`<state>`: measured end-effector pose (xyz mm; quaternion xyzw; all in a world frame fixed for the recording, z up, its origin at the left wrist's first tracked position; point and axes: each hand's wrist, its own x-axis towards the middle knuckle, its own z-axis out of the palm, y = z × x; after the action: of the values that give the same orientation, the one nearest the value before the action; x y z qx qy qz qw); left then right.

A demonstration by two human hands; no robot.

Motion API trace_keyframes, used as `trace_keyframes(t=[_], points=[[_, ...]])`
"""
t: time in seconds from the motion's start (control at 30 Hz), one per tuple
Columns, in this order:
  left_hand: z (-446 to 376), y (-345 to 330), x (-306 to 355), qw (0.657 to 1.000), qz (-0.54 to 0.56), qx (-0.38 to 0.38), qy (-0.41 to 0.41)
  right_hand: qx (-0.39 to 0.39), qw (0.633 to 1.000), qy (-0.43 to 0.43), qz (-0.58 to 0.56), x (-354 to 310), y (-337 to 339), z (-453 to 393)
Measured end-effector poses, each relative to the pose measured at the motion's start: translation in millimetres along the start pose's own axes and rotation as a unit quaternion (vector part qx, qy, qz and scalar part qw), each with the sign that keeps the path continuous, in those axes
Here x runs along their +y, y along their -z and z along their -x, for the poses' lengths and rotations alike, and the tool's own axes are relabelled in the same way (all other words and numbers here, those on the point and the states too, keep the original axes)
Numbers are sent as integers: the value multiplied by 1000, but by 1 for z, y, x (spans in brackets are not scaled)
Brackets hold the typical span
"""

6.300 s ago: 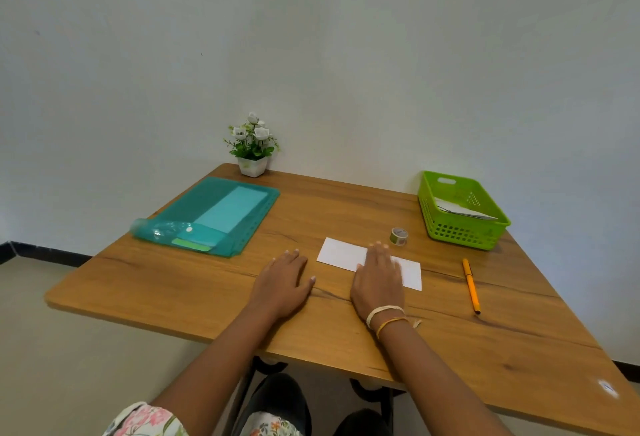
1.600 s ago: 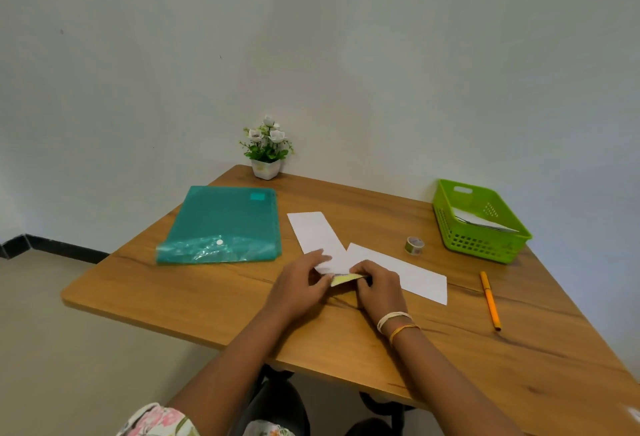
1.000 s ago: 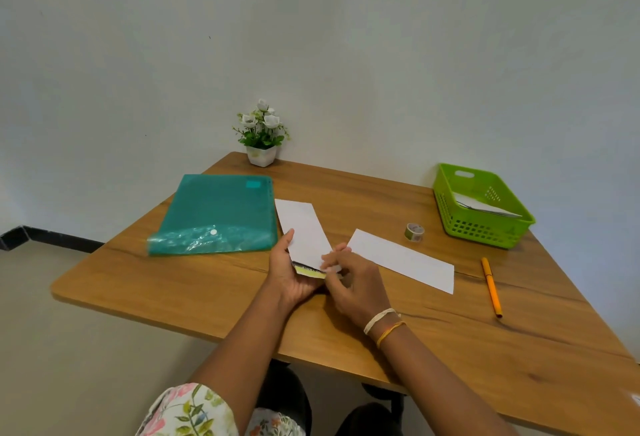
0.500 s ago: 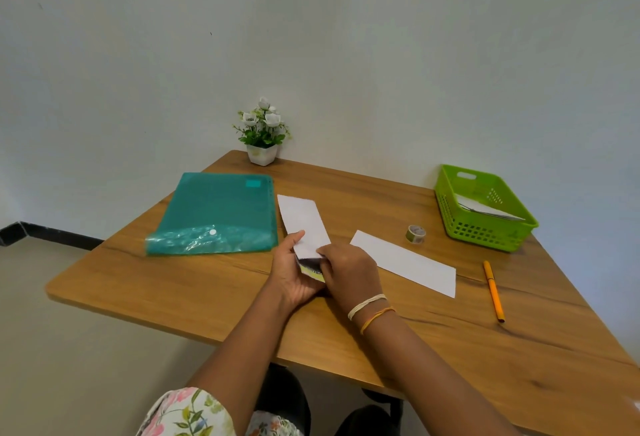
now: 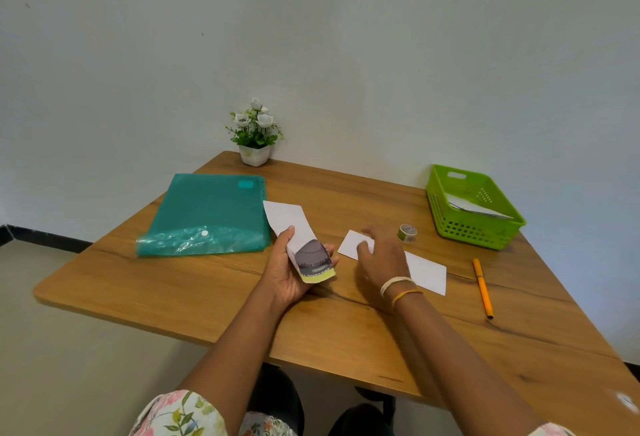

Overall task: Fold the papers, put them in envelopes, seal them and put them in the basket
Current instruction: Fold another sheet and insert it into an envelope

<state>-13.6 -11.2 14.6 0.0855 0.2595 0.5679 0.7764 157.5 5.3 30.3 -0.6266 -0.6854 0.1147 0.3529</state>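
One wooden table (image 5: 207,293), wall behind it. One teal plastic folder (image 5: 207,214) lies flat on the far left part. One green basket (image 5: 474,227) sits at the far right edge with white paper or envelopes inside; exact count unclear. Two white pieces out on the table area: one envelope (image 5: 287,219) held by the left hand (image 5: 289,274), fingers curled around its near end, the open mouth showing a grey and yellow printed lining, far end pointing away over the table; one folded paper (image 5: 427,273) lies flat right of centre under the right hand (image 5: 382,259), which rests on its left part with fingers spread, not closed around it. One potted plant (image 5: 255,134) at the far edge. One orange pen (image 5: 482,288) right of the paper. One small tape roll (image 5: 407,233) between paper and basket.
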Motion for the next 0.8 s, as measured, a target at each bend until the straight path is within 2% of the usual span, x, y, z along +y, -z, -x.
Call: trace_keyframes(t=[0.07,0.13,0.2,0.3,0.4,0.53,0.63,0.7,0.73,0.8], points=[[0,-1,-1,1000,4,-1,0,-106,983,-63,137,21,8,-15],[-1,0,-1,1000,9,-4,2,-177,954,-97,222,36,13,-22],[-3,-1,-1,1000,12,-5,3,-200,937,-103,268,42,15,-23],[-6,-3,1,1000,16,-2,1,-182,935,-109,284,40,21,-23],[-12,-7,4,1000,-3,3,-8,-223,942,-140,210,30,28,-24],[-27,-10,8,1000,-17,0,-23,-236,946,-181,125,25,22,-20],[-35,-8,10,999,-18,14,-29,-227,951,-200,63,22,20,-18],[-36,-5,11,999,-14,16,-31,-200,956,-215,-19,15,28,-16],[-37,-3,12,999,-9,14,-31,-199,947,-233,-98,13,31,-15],[-39,0,13,1000,10,6,-22,-247,883,-283,-283,8,40,-9]])
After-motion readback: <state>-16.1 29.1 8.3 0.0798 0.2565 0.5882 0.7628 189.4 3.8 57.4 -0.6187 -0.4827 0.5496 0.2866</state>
